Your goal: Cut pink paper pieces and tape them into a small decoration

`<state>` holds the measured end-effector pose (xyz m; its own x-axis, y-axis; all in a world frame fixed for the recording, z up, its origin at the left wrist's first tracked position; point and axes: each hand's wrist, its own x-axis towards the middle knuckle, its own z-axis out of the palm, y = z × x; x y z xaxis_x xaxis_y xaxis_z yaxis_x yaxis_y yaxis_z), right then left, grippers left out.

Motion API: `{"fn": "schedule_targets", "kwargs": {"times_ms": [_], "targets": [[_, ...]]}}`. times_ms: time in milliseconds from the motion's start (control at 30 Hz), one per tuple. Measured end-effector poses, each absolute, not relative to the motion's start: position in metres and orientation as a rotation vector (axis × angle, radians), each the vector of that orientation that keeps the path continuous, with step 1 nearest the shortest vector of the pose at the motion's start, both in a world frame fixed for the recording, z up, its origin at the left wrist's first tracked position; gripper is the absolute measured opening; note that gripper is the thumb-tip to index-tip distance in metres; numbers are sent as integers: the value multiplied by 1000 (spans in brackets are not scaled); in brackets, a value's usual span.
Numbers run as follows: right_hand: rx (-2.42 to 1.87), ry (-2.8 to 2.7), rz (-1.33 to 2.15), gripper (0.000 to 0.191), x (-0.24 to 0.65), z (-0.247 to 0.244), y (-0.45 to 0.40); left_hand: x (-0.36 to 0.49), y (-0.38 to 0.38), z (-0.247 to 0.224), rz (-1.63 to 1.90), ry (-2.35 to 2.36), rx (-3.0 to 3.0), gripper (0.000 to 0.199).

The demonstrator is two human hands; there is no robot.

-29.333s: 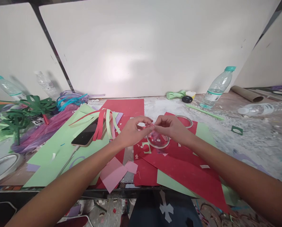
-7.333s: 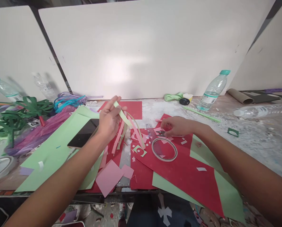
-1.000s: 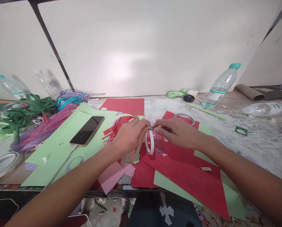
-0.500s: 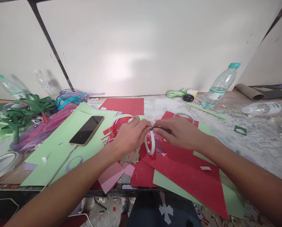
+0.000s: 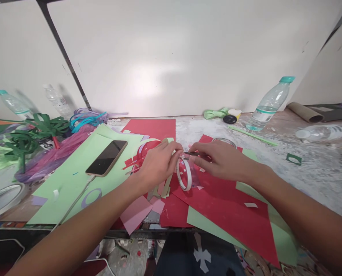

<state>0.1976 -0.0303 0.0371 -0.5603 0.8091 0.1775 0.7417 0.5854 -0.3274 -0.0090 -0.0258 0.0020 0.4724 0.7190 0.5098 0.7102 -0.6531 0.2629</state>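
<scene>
Between my hands hangs a tape roll point(image 5: 189, 179) with a white rim, turned up on its side above the red paper. My left hand point(image 5: 162, 161) is closed, its thumb and fingertips pinched together at the roll's upper edge, apparently on the tape. In the closed fingers of my right hand point(image 5: 219, 159) is a slim dark tool point(image 5: 202, 154), its tip close to the left fingertips; the fingers hide most of it, so its kind is unclear. Red paper strips point(image 5: 144, 150) curl beside my left wrist. Under both hands lies a red sheet point(image 5: 222, 207).
A phone point(image 5: 107, 158) on a charging cable lies on green paper point(image 5: 64, 172) at left. Farther left are a large tape roll point(image 5: 17, 198) and dark green paper fringes point(image 5: 48, 124). A water bottle point(image 5: 270, 105) stands back right; another bottle point(image 5: 328, 132) lies down. A white panel point(image 5: 171, 57) closes the back.
The tape roll has turned, showing more of its open ring. The right hand has shifted slightly right, with more of the dark tool visible. The view has moved a little.
</scene>
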Motion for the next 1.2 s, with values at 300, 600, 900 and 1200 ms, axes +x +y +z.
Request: {"fn": "schedule_targets", "kwargs": {"times_ms": [300, 600, 900, 1200], "targets": [[-1362, -2593, 673, 48, 224, 13, 0, -8, -24, 2, 975, 1291, 2437, 23], [-1235, -2023, 1145, 26, 202, 26, -12, -9, -26, -2, 972, 1289, 2662, 22], [-1041, -1308, 2069, 20, 183, 5, -13, -8, -24, -6, 1093, 1251, 2924, 23], [-934, -1060, 2199, 14, 182, 6, -15, -9, -24, -4, 1051, 1161, 3014, 28]]}}
